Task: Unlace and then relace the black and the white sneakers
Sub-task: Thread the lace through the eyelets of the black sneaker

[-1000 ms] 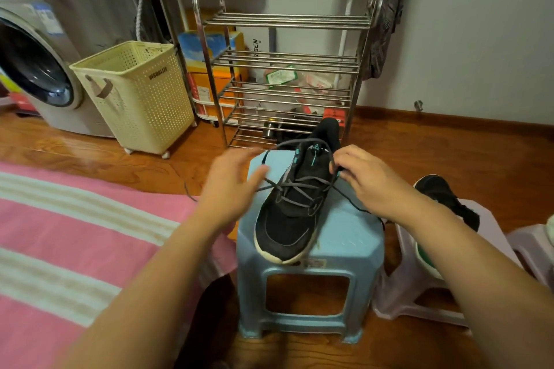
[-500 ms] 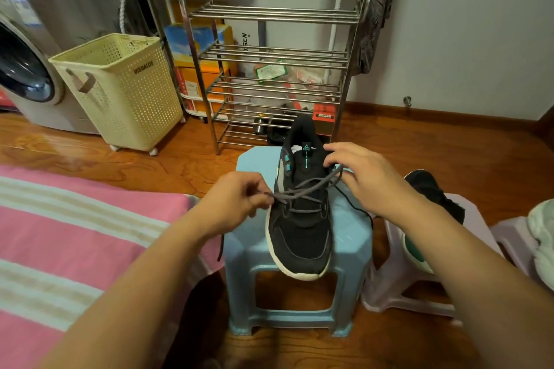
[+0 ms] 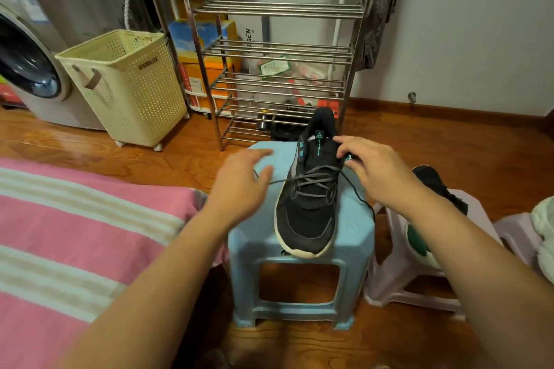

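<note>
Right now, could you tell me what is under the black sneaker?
The black sneaker rests on a light blue stool, toe overhanging its front edge. The seat beneath the sole is hidden.

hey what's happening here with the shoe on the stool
A person is working on the laces of a black sneaker that sits on a blue stool. The right hand is at the upper eyelets, fingers curled there. The left hand hovers open beside the shoe, near a loose lace end. A second black sneaker lies on a pale stool to the right.
</note>
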Demonstrator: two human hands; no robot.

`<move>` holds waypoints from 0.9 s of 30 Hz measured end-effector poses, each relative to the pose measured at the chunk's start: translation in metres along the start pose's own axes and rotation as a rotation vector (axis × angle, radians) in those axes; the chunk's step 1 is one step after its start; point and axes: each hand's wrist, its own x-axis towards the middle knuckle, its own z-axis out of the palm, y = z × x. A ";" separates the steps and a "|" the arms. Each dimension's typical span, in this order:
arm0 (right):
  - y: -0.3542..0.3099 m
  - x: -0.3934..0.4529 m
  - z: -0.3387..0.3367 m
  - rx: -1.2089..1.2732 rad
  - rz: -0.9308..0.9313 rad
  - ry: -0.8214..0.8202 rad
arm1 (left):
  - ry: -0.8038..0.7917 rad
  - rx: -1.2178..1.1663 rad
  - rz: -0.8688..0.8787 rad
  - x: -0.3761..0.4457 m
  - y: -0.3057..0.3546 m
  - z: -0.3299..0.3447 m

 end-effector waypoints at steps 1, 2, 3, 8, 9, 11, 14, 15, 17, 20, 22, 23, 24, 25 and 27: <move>0.000 -0.001 0.000 -0.001 0.000 -0.001 | -0.062 -0.006 0.067 -0.002 0.013 0.009; 0.000 -0.001 0.001 -0.003 0.000 -0.005 | -0.103 -0.003 0.102 -0.005 0.021 0.017; 0.001 -0.002 0.002 -0.006 0.004 -0.007 | -0.120 -0.020 0.112 -0.006 0.024 0.023; -0.010 -0.007 0.004 0.367 0.304 0.077 | -0.097 -0.137 -0.005 -0.005 0.027 0.029; -0.013 -0.011 0.005 0.424 0.387 0.058 | -0.097 -0.143 -0.016 -0.005 0.028 0.031; -0.015 -0.020 0.006 0.384 0.500 -0.135 | -0.099 -0.144 -0.024 -0.009 0.030 0.031; -0.014 -0.030 -0.005 0.272 0.443 -0.308 | -0.070 -0.126 0.024 -0.012 0.027 0.032; -0.015 -0.031 -0.015 0.250 0.400 -0.260 | -0.054 -0.092 0.090 -0.014 0.028 0.032; -0.020 -0.032 -0.037 0.315 0.297 -0.169 | -0.045 -0.067 0.288 -0.013 0.036 0.032; -0.037 -0.042 -0.059 0.618 0.158 -0.297 | -0.180 -0.093 0.472 -0.010 0.054 0.034; -0.033 -0.044 -0.056 0.509 0.197 -0.331 | -0.127 -0.052 0.484 -0.006 0.058 0.031; -0.021 -0.043 -0.052 0.389 0.280 -0.261 | -0.061 -0.049 0.445 -0.005 0.057 0.028; -0.004 -0.040 -0.048 0.248 0.384 -0.152 | -0.014 -0.083 0.369 -0.004 0.054 0.023; 0.015 -0.038 -0.047 0.125 0.499 -0.041 | 0.015 -0.154 0.280 -0.004 0.050 0.017; 0.047 -0.039 -0.051 -0.114 0.738 0.027 | 0.051 -0.318 0.136 -0.004 0.040 0.006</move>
